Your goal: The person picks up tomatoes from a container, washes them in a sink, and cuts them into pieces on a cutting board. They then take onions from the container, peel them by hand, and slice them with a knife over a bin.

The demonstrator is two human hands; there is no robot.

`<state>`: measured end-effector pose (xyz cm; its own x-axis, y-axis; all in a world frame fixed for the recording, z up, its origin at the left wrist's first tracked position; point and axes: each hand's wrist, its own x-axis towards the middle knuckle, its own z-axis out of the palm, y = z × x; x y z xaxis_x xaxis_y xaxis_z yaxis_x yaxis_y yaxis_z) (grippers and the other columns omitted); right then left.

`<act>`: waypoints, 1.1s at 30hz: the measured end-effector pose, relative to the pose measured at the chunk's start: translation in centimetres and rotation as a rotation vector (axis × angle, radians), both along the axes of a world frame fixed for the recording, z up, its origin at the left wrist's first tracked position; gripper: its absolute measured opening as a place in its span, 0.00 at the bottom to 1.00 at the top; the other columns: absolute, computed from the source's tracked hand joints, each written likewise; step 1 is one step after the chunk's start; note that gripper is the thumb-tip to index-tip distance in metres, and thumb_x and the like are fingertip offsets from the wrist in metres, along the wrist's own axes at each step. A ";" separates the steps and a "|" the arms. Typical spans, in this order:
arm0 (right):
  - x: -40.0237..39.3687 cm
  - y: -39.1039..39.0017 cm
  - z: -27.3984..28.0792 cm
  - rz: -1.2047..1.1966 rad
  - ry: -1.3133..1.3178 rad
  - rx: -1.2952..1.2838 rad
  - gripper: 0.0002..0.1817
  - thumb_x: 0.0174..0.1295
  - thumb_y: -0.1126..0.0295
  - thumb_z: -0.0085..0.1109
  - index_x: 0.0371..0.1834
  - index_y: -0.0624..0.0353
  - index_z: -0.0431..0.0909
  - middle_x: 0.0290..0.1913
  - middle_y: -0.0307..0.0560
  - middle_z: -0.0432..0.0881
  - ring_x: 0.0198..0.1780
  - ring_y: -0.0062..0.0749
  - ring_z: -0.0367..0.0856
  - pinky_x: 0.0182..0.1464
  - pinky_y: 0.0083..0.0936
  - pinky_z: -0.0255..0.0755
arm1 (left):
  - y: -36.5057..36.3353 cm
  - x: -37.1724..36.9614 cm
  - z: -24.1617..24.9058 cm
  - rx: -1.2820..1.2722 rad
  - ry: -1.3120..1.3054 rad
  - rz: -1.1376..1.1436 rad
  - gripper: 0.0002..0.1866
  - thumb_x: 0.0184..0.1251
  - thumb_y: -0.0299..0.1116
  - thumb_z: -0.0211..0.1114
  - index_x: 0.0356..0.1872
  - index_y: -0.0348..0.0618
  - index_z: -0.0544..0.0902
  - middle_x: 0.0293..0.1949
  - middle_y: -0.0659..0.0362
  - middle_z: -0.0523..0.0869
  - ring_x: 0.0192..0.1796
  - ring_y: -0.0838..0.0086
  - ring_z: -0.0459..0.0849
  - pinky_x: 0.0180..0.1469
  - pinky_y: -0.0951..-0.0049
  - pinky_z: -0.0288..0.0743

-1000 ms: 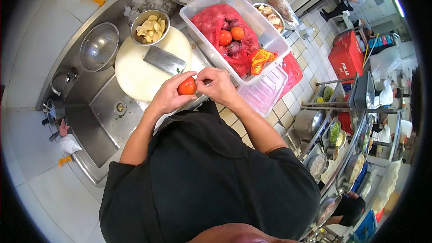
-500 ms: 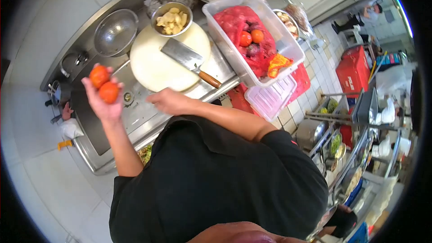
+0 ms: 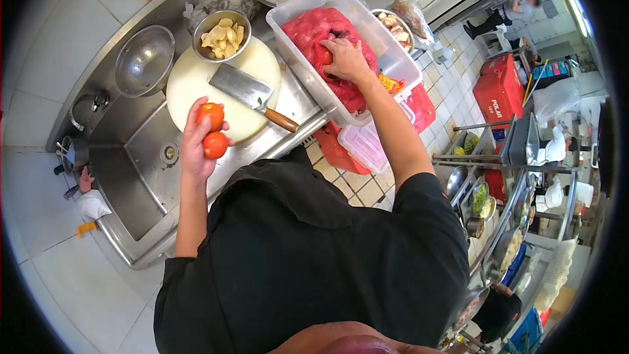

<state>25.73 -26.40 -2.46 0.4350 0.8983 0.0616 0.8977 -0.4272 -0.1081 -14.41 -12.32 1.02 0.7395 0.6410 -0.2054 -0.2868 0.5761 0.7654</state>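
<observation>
My left hand (image 3: pixel 194 147) holds two tomatoes, an upper tomato (image 3: pixel 210 117) and a lower tomato (image 3: pixel 215 145), in front of the round white chopping board (image 3: pixel 187 92). My right hand (image 3: pixel 347 60) reaches into a clear plastic bin (image 3: pixel 293 44), its fingers around another tomato (image 3: pixel 325 57) on the red mesh bag (image 3: pixel 311 26). Part of that tomato is covered by the hand. On the board lie a cleaver (image 3: pixel 241 86) with a wooden handle and a steel bowl (image 3: pixel 206 25) of pale peeled pieces, perhaps ginger.
A steel colander (image 3: pixel 145 59) stands at the sink (image 3: pixel 124 170), near the tap (image 3: pixel 88 106). Behind the board are a plastic bag (image 3: pixel 226 1) and more bowls. A bowl of cut pieces (image 3: pixel 395 29) is beyond the bin. Shelves with food containers stand at right; other people are farther off.
My right hand has moved from near the sink's front edge into the bin, onto a tomato. My left hand has shifted right with its two tomatoes, now before the board. The view has turned slightly.
</observation>
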 end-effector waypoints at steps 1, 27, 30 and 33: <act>0.4 0.3 0.0 0.004 0.014 0.000 0.43 0.49 0.51 0.76 0.71 0.47 0.72 0.66 0.48 0.79 0.70 0.48 0.74 0.76 0.63 0.58 | -0.2 1.1 0.2 0.015 0.017 -0.028 0.27 0.77 0.36 0.60 0.74 0.50 0.66 0.63 0.47 0.76 0.47 0.67 0.83 0.38 0.62 0.89; -16.0 -3.1 0.9 0.083 1.845 1.040 0.31 0.61 0.79 0.64 0.70 0.61 0.69 0.66 0.47 0.75 0.66 0.33 0.76 0.69 0.31 0.72 | -4.3 12.7 -1.2 1.034 0.439 -0.170 0.35 0.50 0.40 0.84 0.56 0.33 0.80 0.58 0.48 0.77 0.62 0.59 0.79 0.67 0.64 0.72; -16.8 -2.8 2.2 0.035 1.903 0.827 0.30 0.65 0.77 0.65 0.71 0.61 0.68 0.66 0.47 0.76 0.66 0.33 0.77 0.69 0.31 0.71 | -3.3 10.7 -2.2 0.967 0.416 -0.165 0.36 0.47 0.38 0.85 0.58 0.34 0.80 0.60 0.50 0.74 0.62 0.58 0.78 0.66 0.64 0.73; -17.4 -1.6 2.7 0.064 1.900 0.604 0.30 0.69 0.71 0.65 0.73 0.61 0.68 0.65 0.47 0.78 0.66 0.32 0.78 0.69 0.32 0.72 | -2.1 8.6 -3.1 0.947 0.448 -0.144 0.37 0.43 0.37 0.86 0.58 0.36 0.81 0.62 0.50 0.72 0.62 0.58 0.78 0.65 0.63 0.76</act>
<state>8.29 -27.96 0.26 0.2716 0.9561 -0.1102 -0.5097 0.0458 -0.8591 -5.79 -14.43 -2.05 0.8015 0.5950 0.0597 0.1569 -0.3056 0.9392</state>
